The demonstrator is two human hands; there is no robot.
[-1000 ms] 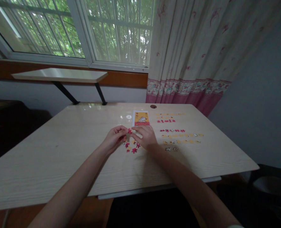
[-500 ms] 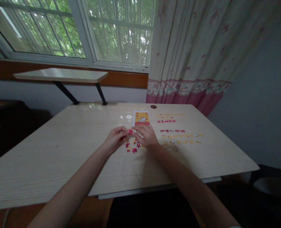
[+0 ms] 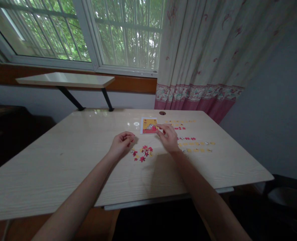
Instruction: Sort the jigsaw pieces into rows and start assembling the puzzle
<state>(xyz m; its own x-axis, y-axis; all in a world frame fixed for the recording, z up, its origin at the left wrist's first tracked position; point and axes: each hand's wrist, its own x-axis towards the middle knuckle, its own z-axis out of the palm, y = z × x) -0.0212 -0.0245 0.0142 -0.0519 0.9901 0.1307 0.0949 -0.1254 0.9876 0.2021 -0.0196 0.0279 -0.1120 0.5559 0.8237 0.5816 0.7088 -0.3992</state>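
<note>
My right hand [image 3: 168,136] pinches a pink-red jigsaw piece [image 3: 154,128] between thumb and fingertips, over the right edge of the picture card [image 3: 145,129], a yellow and red picture with a white animal. My left hand [image 3: 122,144] hovers left of the card with its fingers curled together; whether anything sits in them is too small to tell. Between and below the hands lies a loose pile of jigsaw pieces [image 3: 142,159], mostly pink-red, some yellow or white. Right of my right hand, rows of yellow jigsaw pieces [image 3: 196,144] and a row of pink-red pieces [image 3: 190,138] lie spread out, partly hidden by that hand.
The light wooden table [image 3: 83,167] has a round cable hole [image 3: 162,113] near its back edge. A raised shelf [image 3: 65,79] on black legs stands at the back left. Behind are a window and a patterned curtain [image 3: 196,73]. A dark chair [image 3: 289,194] shows at the right.
My right hand has moved right and away from the left hand, carrying the pink-red jigsaw piece to the card. My left hand has stayed nearly in place. More of the pile shows.
</note>
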